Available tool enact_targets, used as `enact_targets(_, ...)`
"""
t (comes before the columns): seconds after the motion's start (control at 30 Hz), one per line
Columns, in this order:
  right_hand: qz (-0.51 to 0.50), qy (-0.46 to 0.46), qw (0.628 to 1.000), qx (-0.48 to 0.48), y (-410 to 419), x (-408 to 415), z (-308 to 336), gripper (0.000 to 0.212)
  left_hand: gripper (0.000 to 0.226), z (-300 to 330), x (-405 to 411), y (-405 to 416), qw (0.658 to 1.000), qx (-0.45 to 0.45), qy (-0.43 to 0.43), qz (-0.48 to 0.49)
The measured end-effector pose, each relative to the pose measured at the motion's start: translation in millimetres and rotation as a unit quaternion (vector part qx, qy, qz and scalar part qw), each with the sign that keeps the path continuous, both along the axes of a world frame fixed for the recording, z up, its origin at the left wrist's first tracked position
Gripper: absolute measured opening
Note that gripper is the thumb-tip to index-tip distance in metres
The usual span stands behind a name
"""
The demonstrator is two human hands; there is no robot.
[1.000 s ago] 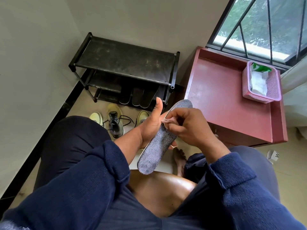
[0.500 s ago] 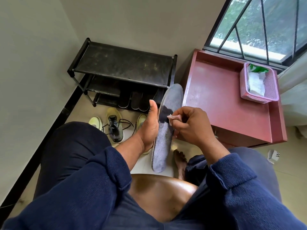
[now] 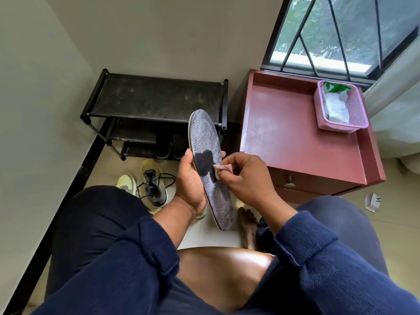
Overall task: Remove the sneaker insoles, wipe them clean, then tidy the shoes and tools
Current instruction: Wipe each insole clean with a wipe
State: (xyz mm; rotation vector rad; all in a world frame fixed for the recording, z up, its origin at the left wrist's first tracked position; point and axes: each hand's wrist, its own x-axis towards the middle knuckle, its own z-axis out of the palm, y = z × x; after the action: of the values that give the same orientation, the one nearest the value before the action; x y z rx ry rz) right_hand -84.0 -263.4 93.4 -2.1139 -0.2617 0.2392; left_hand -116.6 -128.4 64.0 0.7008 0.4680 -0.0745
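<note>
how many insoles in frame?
1. The insole is held upright in the left hand while the right hand wipes it. A second may be hidden behind the arms or in a sneaker.

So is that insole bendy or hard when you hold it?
Probably bendy but springy: the insole looks thin, yet stays nearly straight with only the left hand holding its middle. Likely light too. The dark wet patch by the wipe may feel slippery.
</note>
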Motion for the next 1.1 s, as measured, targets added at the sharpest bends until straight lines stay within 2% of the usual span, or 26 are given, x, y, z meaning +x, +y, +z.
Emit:
enact_targets(0.1, 0.007, -0.023, 0.999, 0.032, 7.9, -8.5, 5.1, 0.007, 0.087, -0.6, 0.1, -0.8, 0.999, 0.036, 0.002, 0.022)
enact_targets(0.23, 0.049, -0.021, 0.997, 0.053, 14.8, -16.3, 4.7, 0.005, 0.108, -3.7, -0.2, -1.7, 0.995, 0.098, 0.01, -0.002)
enact_targets(0.43, -0.027, -0.019, 0.999, 0.005, 6.4, 0.4, -2.9, 0.008, 0.101, -3.5, -0.6, -4.5, 0.994, 0.106, -0.005, -0.015)
enact_targets(0.6, 0.071, -0.027, 0.997, 0.034, 11.0, -13.8, 4.6, 0.004, 0.112, -7.6, 0.2, -1.0, 0.993, 0.119, 0.0, -0.025)
enact_targets(0.7, 0.026, -0.031, 0.999, 0.015, 7.9, -4.6, 2.4, 0.005, 0.102, -8.1, -0.4, -1.9, 0.992, 0.118, -0.019, -0.028)
enact_targets(0.83, -0.038, -0.039, 0.998, -0.037, -2.3, 8.9, -0.8, 0.007, 0.107, -10.0, -1.0, -2.9, 0.992, 0.114, -0.042, -0.042)
enact_targets(1.03, 0.037, -0.071, 0.996, -0.031, 3.7, -5.2, 3.7, 0.006, 0.096, -5.8, -0.8, -4.9, 0.991, 0.125, -0.028, -0.027)
enact_targets(1.1, 0.009, -0.075, 0.996, -0.045, 1.4, 1.2, 2.4, 0.005, 0.1, -8.0, -0.4, -4.2, 0.992, 0.121, -0.029, -0.03)
